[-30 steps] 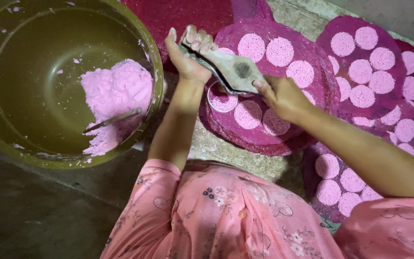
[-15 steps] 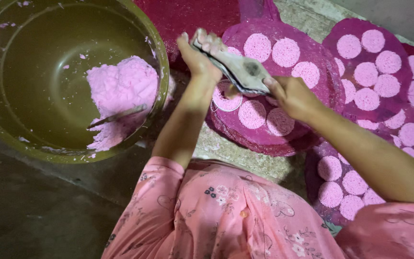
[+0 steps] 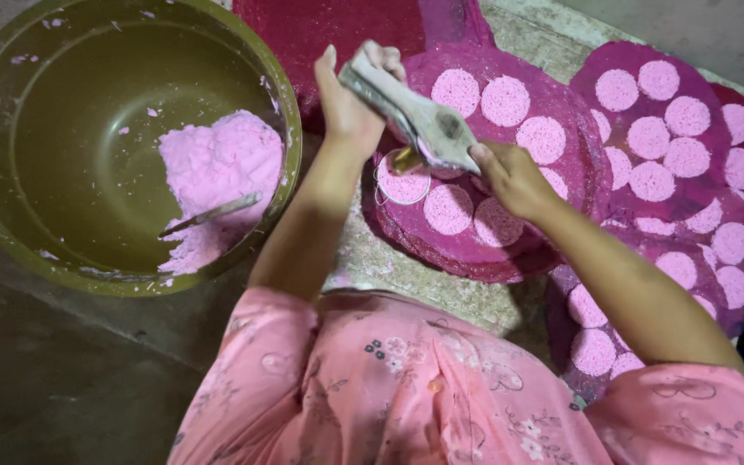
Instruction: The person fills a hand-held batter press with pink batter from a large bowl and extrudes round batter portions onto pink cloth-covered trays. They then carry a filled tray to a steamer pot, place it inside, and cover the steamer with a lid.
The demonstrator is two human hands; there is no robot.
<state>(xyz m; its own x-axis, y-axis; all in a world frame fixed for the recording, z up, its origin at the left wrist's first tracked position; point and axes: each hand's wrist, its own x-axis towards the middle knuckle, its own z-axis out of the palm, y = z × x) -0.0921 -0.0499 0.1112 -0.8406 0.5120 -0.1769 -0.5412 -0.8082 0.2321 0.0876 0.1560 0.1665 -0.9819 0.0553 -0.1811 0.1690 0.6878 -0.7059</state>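
Hands [image 3: 350, 108] on metal scoop [image 3: 415, 120]; pink dough [image 3: 217, 168] in olive bowl [image 3: 10, 232].

A large bowl [image 3: 36, 129] sits at the left of the view, holding a mound of dough [image 3: 217, 172] against its right wall, with a utensil [image 3: 213, 213] lying in the dough. To the right of the bowl lies a round mat [image 3: 579, 138] bearing flat discs [image 3: 542, 138]. Further mats [image 3: 725, 112] with discs overlap it on the right and below. Both hands are raised above the near mat: left hand [image 3: 350, 108] and right hand [image 3: 510, 176] grip opposite ends of a flat tool [image 3: 419, 120] between them. A ring [image 3: 402, 185] rests on the mat beneath the tool.
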